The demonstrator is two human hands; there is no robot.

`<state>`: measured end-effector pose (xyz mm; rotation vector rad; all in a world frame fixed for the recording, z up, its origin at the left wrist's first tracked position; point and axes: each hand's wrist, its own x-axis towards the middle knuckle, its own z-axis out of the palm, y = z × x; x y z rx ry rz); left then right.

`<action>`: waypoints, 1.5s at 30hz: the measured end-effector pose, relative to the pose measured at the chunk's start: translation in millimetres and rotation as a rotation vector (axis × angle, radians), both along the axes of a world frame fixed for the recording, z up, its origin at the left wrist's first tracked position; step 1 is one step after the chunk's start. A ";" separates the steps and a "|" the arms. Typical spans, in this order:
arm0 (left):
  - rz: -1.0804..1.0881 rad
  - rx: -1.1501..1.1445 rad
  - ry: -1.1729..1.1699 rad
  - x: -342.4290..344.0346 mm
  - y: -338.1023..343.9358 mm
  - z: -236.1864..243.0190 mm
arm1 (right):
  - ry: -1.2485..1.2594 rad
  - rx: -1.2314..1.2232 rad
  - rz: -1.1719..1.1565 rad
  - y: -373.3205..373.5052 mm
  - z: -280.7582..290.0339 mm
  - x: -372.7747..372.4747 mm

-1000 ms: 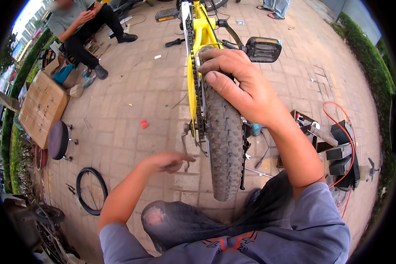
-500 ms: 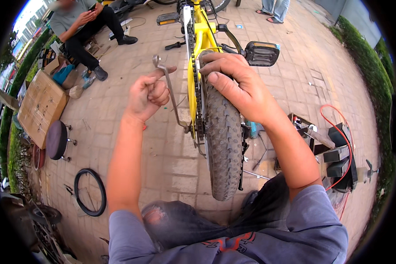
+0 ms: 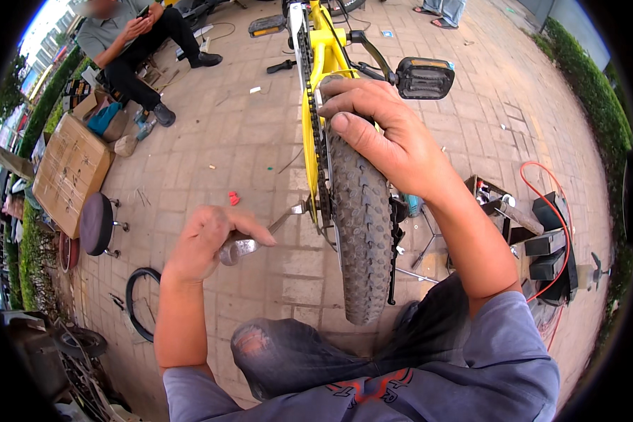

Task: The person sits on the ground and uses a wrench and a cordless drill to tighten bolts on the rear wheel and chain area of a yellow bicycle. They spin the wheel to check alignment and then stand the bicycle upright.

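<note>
My left hand [image 3: 202, 243] is closed on the end of a metal wrench [image 3: 285, 219], its fingers bent over the tool. The wrench's other end sits at the rear axle [image 3: 314, 207] of a yellow bicycle frame [image 3: 326, 46], left of the wheel. My right hand [image 3: 380, 137] grips the top of the knobby rear tyre [image 3: 362, 246], fingers curled over it and partly hiding it. The chain [image 3: 320, 169] runs along the tyre's left side, and a black pedal [image 3: 424, 79] is just beyond my right hand.
A seated person [image 3: 119, 53] holds a phone at upper left; another person's legs [image 3: 446, 10] stand at top right. Around me are a cardboard box [image 3: 70, 172], round stool [image 3: 98, 224], loose tyre [image 3: 141, 302], tool trays [image 3: 545, 243] with a red hose [image 3: 561, 257], and hedges.
My left hand rose with the wrench, then swung it down to the left and toward me. My right hand stays on the tyre.
</note>
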<state>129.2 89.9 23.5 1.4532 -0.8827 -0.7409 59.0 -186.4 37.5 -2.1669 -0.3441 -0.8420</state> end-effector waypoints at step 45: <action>0.029 1.027 0.220 -48.3 -51.3 37.7 | 0.431 0.801 -0.041 83.3 -31.3 -109.5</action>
